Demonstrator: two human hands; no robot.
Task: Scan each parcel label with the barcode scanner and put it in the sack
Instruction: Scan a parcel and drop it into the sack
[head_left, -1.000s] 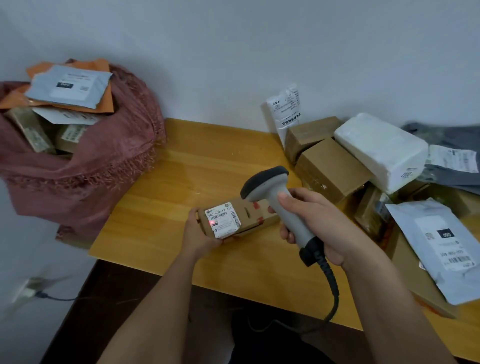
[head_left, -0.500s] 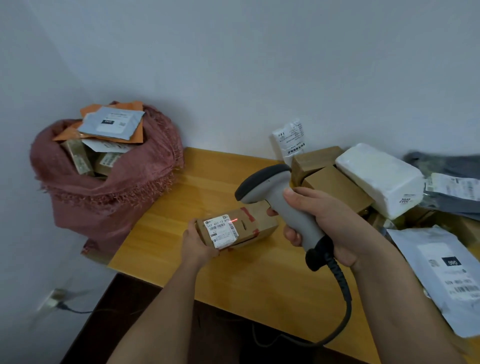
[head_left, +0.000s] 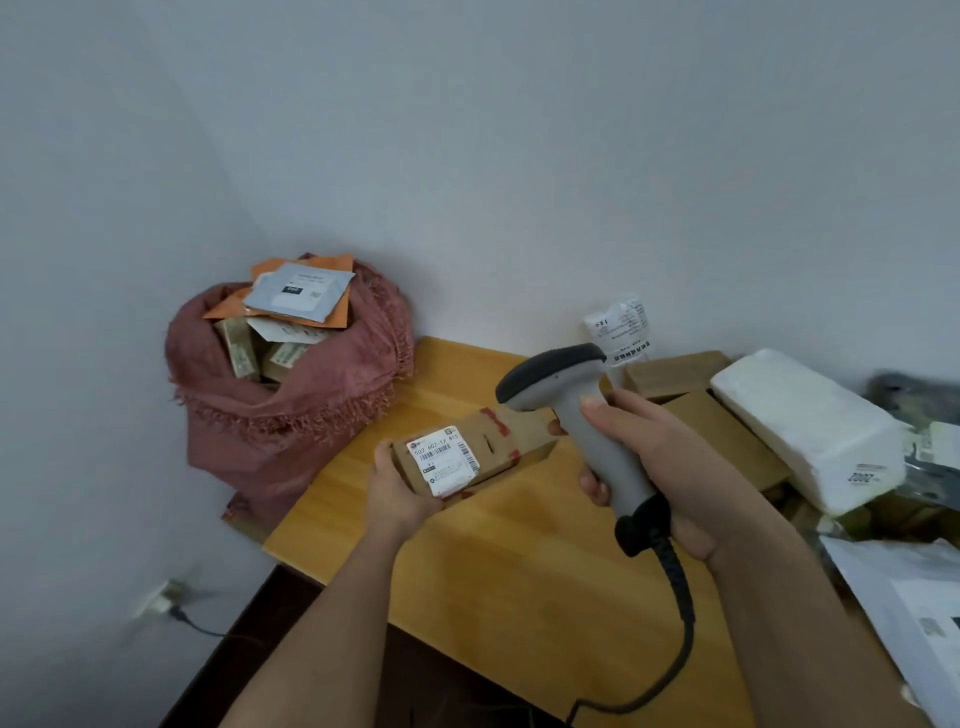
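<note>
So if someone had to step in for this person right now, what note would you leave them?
Left hand grips the small cardboard parcel, label up, at the table edge.
Right hand holds the barcode scanner above it.
Done: several parcels already fill the pink sack on the left.
Left: drop this parcel in the sack, then scan the pile of parcels on the right.

Looks like a makeshift parcel-sorting corner in a plain room, not a real warehouse. Bare white wall (head_left: 519, 156), a small wooden tabletop (head_left: 519, 571) shoved into the corner, cardboard boxes (head_left: 675, 371) and a white wrapped parcel (head_left: 800, 421) piled along its right side. A pinkish cloth sack (head_left: 280, 410) stuffed with labelled mailers sits beside it, and there's a corded barcode scanner (head_left: 571, 400).
</note>
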